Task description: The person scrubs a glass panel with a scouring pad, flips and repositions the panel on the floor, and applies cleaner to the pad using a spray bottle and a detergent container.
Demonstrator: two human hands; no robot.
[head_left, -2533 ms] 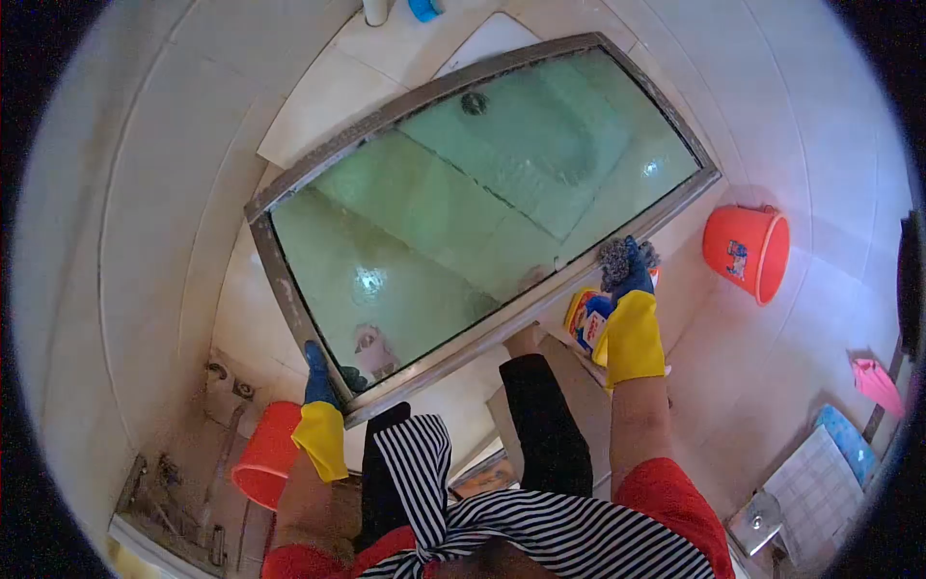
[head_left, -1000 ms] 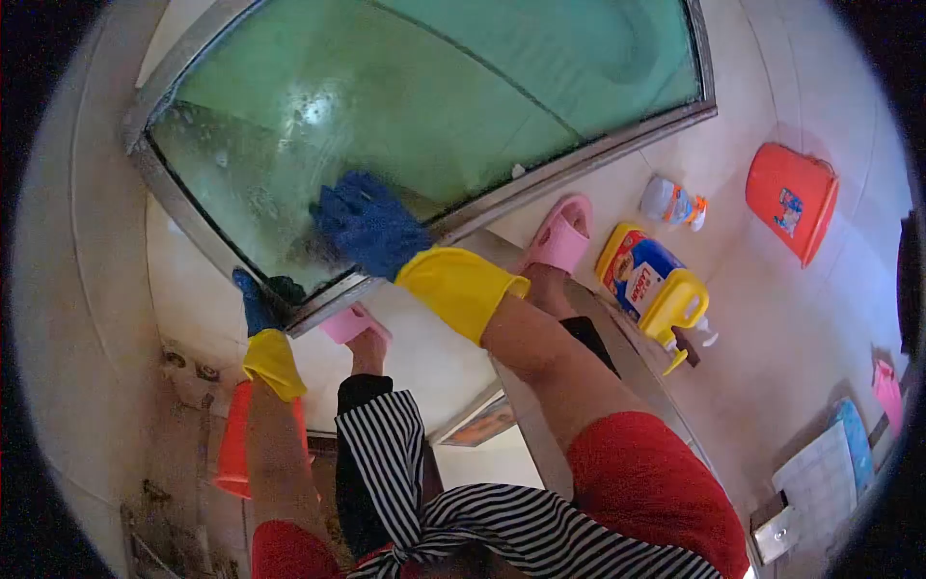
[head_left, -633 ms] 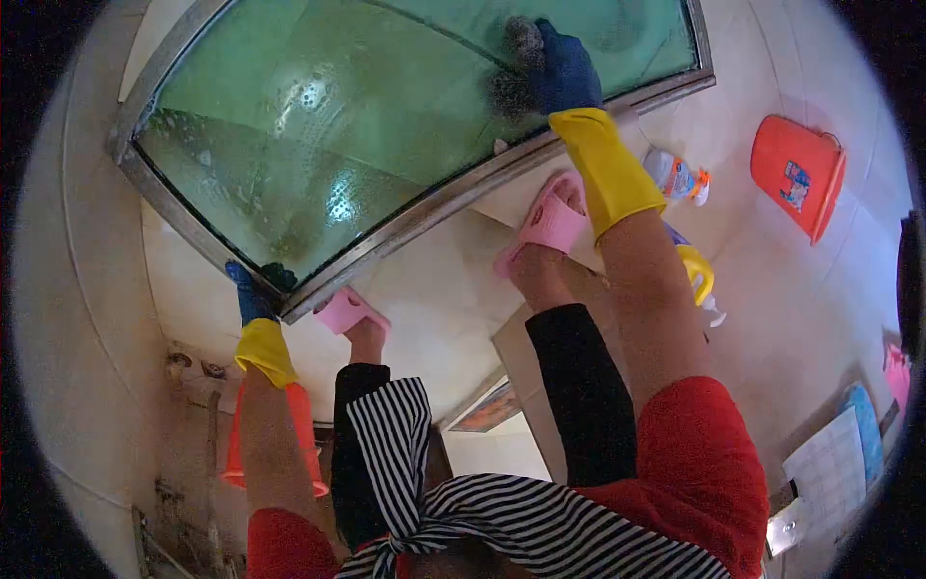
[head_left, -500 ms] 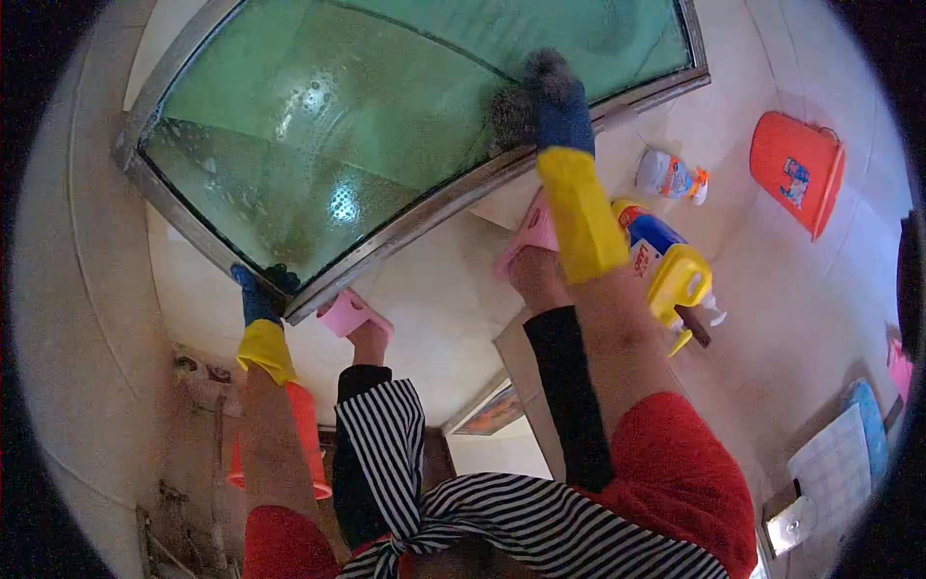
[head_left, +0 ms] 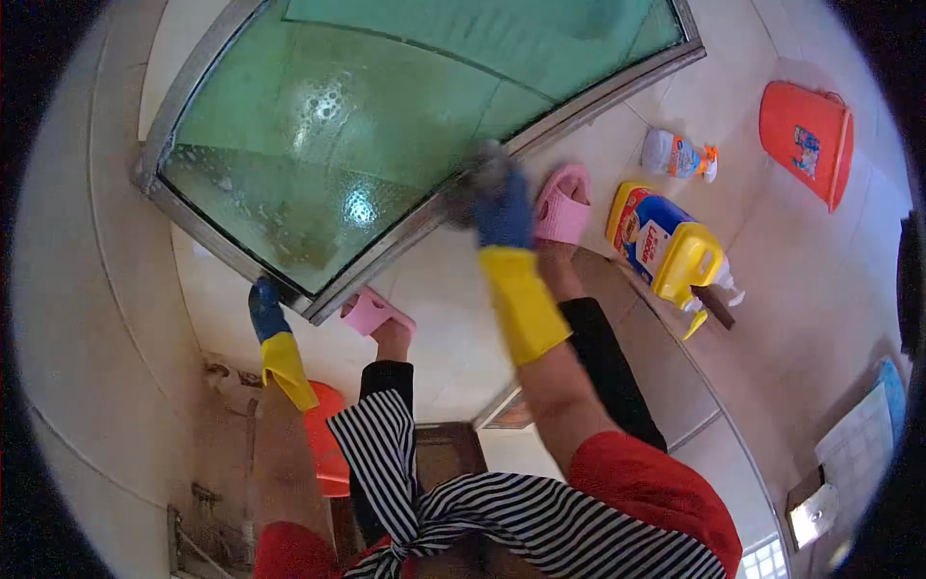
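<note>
A metal-framed glass panel (head_left: 318,116), wet and spotted with suds and droplets, tilts across the upper left. My right hand (head_left: 503,214), in a blue and yellow rubber glove, presses a dark grey scouring pad (head_left: 463,203) against the panel's lower frame rail (head_left: 395,249). Motion blurs the pad, and its shape is unclear. In a matching glove, my left hand (head_left: 268,309) grips the frame near its lower corner; some of its fingers are hidden behind the frame.
Pink slippers (head_left: 564,207) are on my feet below the panel. To the right lie a yellow-and-blue detergent jug (head_left: 666,246) and a spray bottle (head_left: 678,156). A red bucket (head_left: 805,145) stands farther right. Another red container (head_left: 328,439) is under my left arm. Tiled wall borders the left.
My right hand has moved left and down with the scouring pad, from the glass to the lower frame rail. The left hand stays at the corner. The view has shifted slightly.
</note>
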